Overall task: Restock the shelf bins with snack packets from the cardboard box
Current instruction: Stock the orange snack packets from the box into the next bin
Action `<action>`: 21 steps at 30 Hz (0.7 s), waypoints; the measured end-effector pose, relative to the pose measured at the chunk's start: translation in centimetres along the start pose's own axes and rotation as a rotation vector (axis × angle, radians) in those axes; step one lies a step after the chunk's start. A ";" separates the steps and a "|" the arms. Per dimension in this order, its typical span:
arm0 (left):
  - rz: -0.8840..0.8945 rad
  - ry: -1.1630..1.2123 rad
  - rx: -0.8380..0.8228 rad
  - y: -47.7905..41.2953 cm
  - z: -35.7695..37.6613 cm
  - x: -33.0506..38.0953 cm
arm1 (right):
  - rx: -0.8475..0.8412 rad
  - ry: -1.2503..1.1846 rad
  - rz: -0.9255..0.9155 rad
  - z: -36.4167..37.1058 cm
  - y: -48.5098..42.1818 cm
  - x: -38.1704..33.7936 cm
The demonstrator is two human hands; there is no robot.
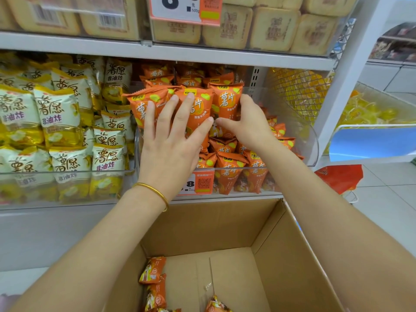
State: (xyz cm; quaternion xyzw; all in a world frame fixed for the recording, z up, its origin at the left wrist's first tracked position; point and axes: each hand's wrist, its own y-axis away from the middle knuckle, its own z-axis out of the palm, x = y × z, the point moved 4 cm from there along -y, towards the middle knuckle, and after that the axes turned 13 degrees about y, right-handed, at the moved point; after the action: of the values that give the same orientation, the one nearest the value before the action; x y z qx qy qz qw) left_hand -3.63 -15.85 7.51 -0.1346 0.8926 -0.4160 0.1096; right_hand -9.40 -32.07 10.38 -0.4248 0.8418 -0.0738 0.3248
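Our left grip point(171, 140) lies wide, fingers spread flat on the orange packets point(227, 102); our right grip point(245, 122) curls round their right edge. They top the heap in the clear bin point(314, 143). Left of the bin sit yellow-white packets point(58, 113); below it the cardboard box point(225, 221) holds a few loose packets point(153, 269), our forearms covering its sides. Above the bin a price tag point(180, 10) is cut off.

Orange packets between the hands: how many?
3, side by side above the bin: left one under the left hand, middle one, right one in the right hand. More may hide behind.
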 end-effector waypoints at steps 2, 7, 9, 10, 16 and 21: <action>-0.002 -0.003 -0.001 0.0 0.0 0.0 | -0.052 0.066 -0.015 0.0 -0.3 -0.2; 0.003 0.005 0.005 -0.1 0.0 0.0 | -0.095 0.158 -0.024 0.5 -0.4 -0.7; 0.003 0.007 0.005 0.0 0.0 0.1 | -0.132 0.140 0.005 0.5 -0.3 -0.4; 0.004 0.005 -0.002 0.0 0.0 0.1 | -0.162 0.114 0.027 0.5 -0.2 -0.2; 0.016 0.001 -0.018 0.0 -0.1 0.0 | -0.123 0.013 0.089 0.6 0.2 0.3; 0.020 0.014 -0.054 0.3 -0.2 0.0 | -0.006 0.011 0.106 0.1 1.2 0.2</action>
State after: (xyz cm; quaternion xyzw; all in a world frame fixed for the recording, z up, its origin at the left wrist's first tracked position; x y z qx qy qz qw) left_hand -3.76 -15.51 7.42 -0.1254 0.9057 -0.3914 0.1038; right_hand -10.24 -31.49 9.76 -0.3801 0.8651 -0.0565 0.3224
